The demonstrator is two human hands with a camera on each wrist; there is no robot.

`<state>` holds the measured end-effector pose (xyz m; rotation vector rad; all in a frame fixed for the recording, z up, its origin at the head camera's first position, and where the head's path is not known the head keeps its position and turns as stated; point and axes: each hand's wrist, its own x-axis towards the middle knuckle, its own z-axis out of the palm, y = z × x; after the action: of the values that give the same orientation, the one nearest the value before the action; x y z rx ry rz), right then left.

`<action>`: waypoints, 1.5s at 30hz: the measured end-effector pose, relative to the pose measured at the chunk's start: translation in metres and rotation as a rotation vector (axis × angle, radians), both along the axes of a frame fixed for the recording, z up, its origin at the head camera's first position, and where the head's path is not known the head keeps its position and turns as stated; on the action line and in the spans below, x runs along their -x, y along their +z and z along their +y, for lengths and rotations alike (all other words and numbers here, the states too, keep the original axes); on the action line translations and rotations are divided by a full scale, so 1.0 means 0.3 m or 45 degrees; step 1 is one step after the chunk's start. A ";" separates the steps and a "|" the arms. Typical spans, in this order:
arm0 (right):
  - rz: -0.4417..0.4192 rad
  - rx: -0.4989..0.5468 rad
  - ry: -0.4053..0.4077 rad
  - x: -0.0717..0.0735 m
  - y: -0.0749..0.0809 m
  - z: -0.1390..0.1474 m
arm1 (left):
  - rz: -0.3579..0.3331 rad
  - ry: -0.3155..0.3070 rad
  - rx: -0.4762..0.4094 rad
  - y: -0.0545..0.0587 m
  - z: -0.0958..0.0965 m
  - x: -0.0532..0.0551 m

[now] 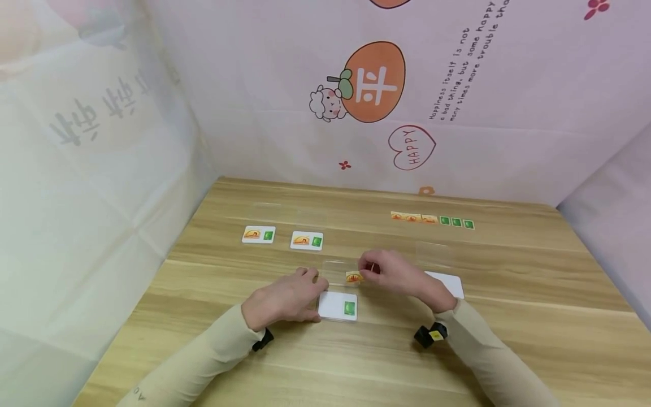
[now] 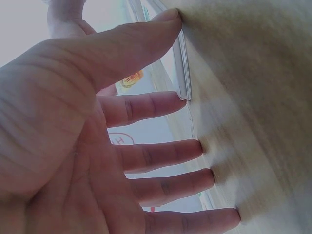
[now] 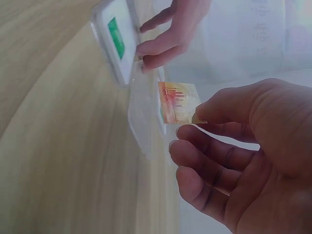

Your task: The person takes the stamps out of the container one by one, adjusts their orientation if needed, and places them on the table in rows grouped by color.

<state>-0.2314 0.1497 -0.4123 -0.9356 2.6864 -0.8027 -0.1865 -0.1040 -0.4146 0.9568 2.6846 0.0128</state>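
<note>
My right hand (image 1: 394, 272) pinches a small orange-and-yellow stamp (image 3: 176, 102) by one edge between thumb and index finger, the other fingers loosely bent. It holds the stamp above the raised clear lid (image 1: 335, 272) of a small flat case. In that case lies a white card (image 1: 333, 304) with a green stamp (image 1: 349, 308) on its right side; the card's left part is blank. My left hand (image 1: 287, 295) touches the case's left edge with thumb and index fingertip. Its fingers (image 2: 156, 156) are straight, the other tips resting on the table.
Two further cases (image 1: 259, 234) (image 1: 307, 241) at the back left each hold a card with an orange and a green stamp. Behind lies a row of orange stamps (image 1: 411, 217) and green stamps (image 1: 456, 222). Another white card (image 1: 450, 284) is partly behind my right forearm.
</note>
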 end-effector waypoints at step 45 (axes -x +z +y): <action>0.002 -0.058 -0.101 0.171 0.005 0.102 | -0.013 -0.002 -0.007 0.005 0.001 -0.007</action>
<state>-0.2828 0.1804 -0.4107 -0.8244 2.7467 -0.7533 -0.1844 -0.1037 -0.4132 0.9575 2.6761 0.0249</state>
